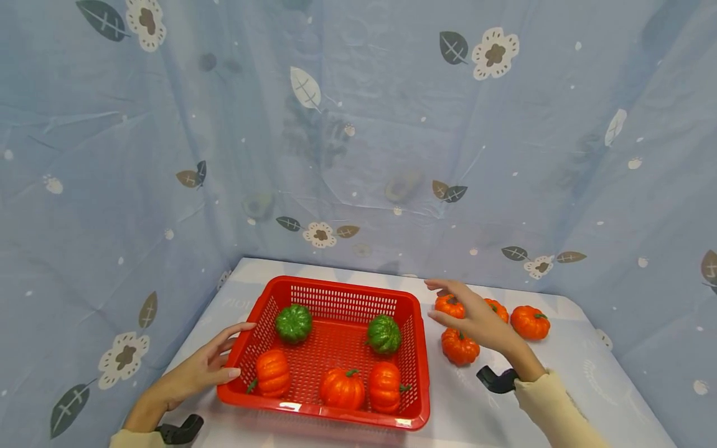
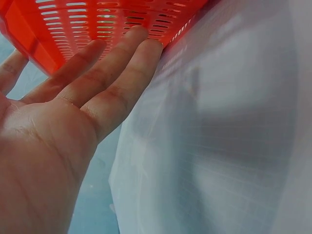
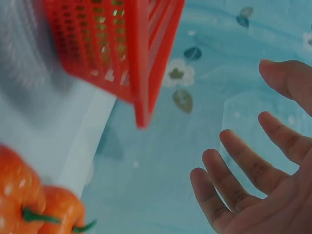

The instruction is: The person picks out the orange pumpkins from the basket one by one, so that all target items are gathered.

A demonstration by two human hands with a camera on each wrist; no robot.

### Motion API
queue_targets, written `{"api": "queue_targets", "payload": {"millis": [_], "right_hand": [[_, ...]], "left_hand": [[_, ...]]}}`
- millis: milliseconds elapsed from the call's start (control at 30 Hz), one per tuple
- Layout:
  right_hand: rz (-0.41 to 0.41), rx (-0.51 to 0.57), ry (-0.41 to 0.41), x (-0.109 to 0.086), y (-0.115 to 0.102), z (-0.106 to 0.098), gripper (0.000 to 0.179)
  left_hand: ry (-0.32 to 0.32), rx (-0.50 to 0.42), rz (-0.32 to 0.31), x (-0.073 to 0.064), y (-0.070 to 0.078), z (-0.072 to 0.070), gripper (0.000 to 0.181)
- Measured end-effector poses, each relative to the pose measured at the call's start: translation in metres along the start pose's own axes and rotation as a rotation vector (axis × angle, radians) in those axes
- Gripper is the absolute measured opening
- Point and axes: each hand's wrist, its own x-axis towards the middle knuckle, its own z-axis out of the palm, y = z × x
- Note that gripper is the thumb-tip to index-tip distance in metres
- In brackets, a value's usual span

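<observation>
A red plastic basket (image 1: 336,342) with slotted walls stands on the table. Inside it lie two green pumpkins, one at the left (image 1: 294,323) and one at the right (image 1: 383,334), plus three orange pumpkins (image 1: 342,388) along the near side. My left hand (image 1: 198,367) is at the basket's left wall, fingers extended; in the left wrist view the fingertips (image 2: 148,48) touch or nearly touch the slotted wall. Right of the basket, my right hand (image 1: 478,318) hovers with fingers spread and nothing held, partly covering several orange pumpkins (image 1: 460,348) on the table.
White patterned cloth covers the table (image 1: 582,373). Blue curtains (image 1: 358,155) with leaf and flower prints hang close behind it and on both sides. A dark strap piece sits at each wrist, the right one (image 1: 497,379) above the table.
</observation>
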Motion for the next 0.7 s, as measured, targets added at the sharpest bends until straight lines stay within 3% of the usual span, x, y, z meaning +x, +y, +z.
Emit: {"api": "queue_targets", "payload": {"millis": [700], "right_hand": [[-0.269,-0.008,-0.244,0.066,-0.070,0.075,0.062]], "left_hand": [[0.000,-0.024,-0.003,0.000,-0.002,-0.001,0.080]]}}
